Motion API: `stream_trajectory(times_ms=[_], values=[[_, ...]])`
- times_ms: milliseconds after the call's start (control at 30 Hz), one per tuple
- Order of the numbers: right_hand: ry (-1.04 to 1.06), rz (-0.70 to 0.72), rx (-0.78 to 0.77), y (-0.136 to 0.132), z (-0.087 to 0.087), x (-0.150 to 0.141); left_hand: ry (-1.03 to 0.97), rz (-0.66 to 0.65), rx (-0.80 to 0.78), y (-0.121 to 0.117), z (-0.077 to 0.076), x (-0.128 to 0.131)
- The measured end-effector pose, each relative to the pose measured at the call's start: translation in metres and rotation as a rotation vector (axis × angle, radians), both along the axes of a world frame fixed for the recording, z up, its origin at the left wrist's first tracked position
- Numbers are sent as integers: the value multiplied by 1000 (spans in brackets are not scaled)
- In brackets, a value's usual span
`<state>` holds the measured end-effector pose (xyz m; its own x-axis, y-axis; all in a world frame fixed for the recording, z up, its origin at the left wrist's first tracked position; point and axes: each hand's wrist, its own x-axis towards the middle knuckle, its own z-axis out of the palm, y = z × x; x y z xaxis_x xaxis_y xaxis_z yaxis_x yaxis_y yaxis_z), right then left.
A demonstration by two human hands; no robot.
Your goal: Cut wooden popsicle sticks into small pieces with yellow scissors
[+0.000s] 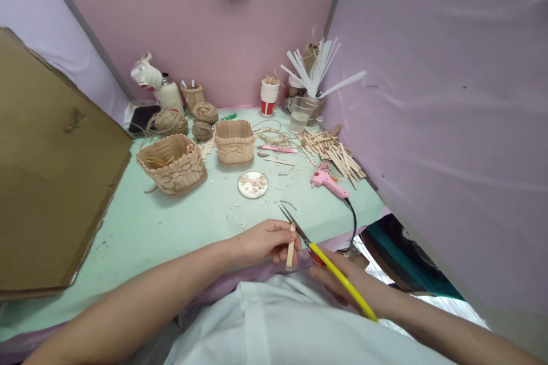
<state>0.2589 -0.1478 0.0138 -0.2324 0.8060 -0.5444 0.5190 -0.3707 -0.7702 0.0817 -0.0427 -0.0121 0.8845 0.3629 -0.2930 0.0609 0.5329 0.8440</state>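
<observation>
My left hand [266, 241] pinches a short wooden craft stick [291, 249], held upright at the table's near edge. My right hand [338, 279] grips yellow-handled scissors [325, 259]. The scissor blades are apart around the top end of the stick. Both hands hover over my lap, just in front of the mint-green table [171, 228].
Two stick baskets [173, 164] [234, 141], twine balls [168, 121], a small dish of chips [253, 184], a pink glue gun [327, 181] with its black cord, a pile of sticks [331, 151], cups and a bottle stand on the table. A cardboard sheet [47, 171] leans at left.
</observation>
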Motion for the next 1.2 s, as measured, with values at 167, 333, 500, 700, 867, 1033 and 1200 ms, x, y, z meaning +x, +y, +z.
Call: stream_trajectory(times_ms=[167, 333, 500, 700, 867, 1033, 1200], values=[[-26, 43, 121, 0, -3, 2, 45, -32, 39, -2, 2, -5], [-26, 76, 82, 3, -1, 3, 65, -22, 60, -5, 4, -7], [-57, 87, 45, 9, 6, 2, 66, -42, 83, -4, 8, -8], [-87, 103, 73, 11, 6, -1, 87, -72, 107, -1, 8, -13], [-73, 129, 123, 11, -4, 1, 104, -63, 80, 0, 7, -18], [-79, 186, 128, 13, -3, 3, 148, -87, 104, 1, 9, -25], [-97, 218, 109, 15, 3, 3, 139, -40, 135, 3, 10, -31]])
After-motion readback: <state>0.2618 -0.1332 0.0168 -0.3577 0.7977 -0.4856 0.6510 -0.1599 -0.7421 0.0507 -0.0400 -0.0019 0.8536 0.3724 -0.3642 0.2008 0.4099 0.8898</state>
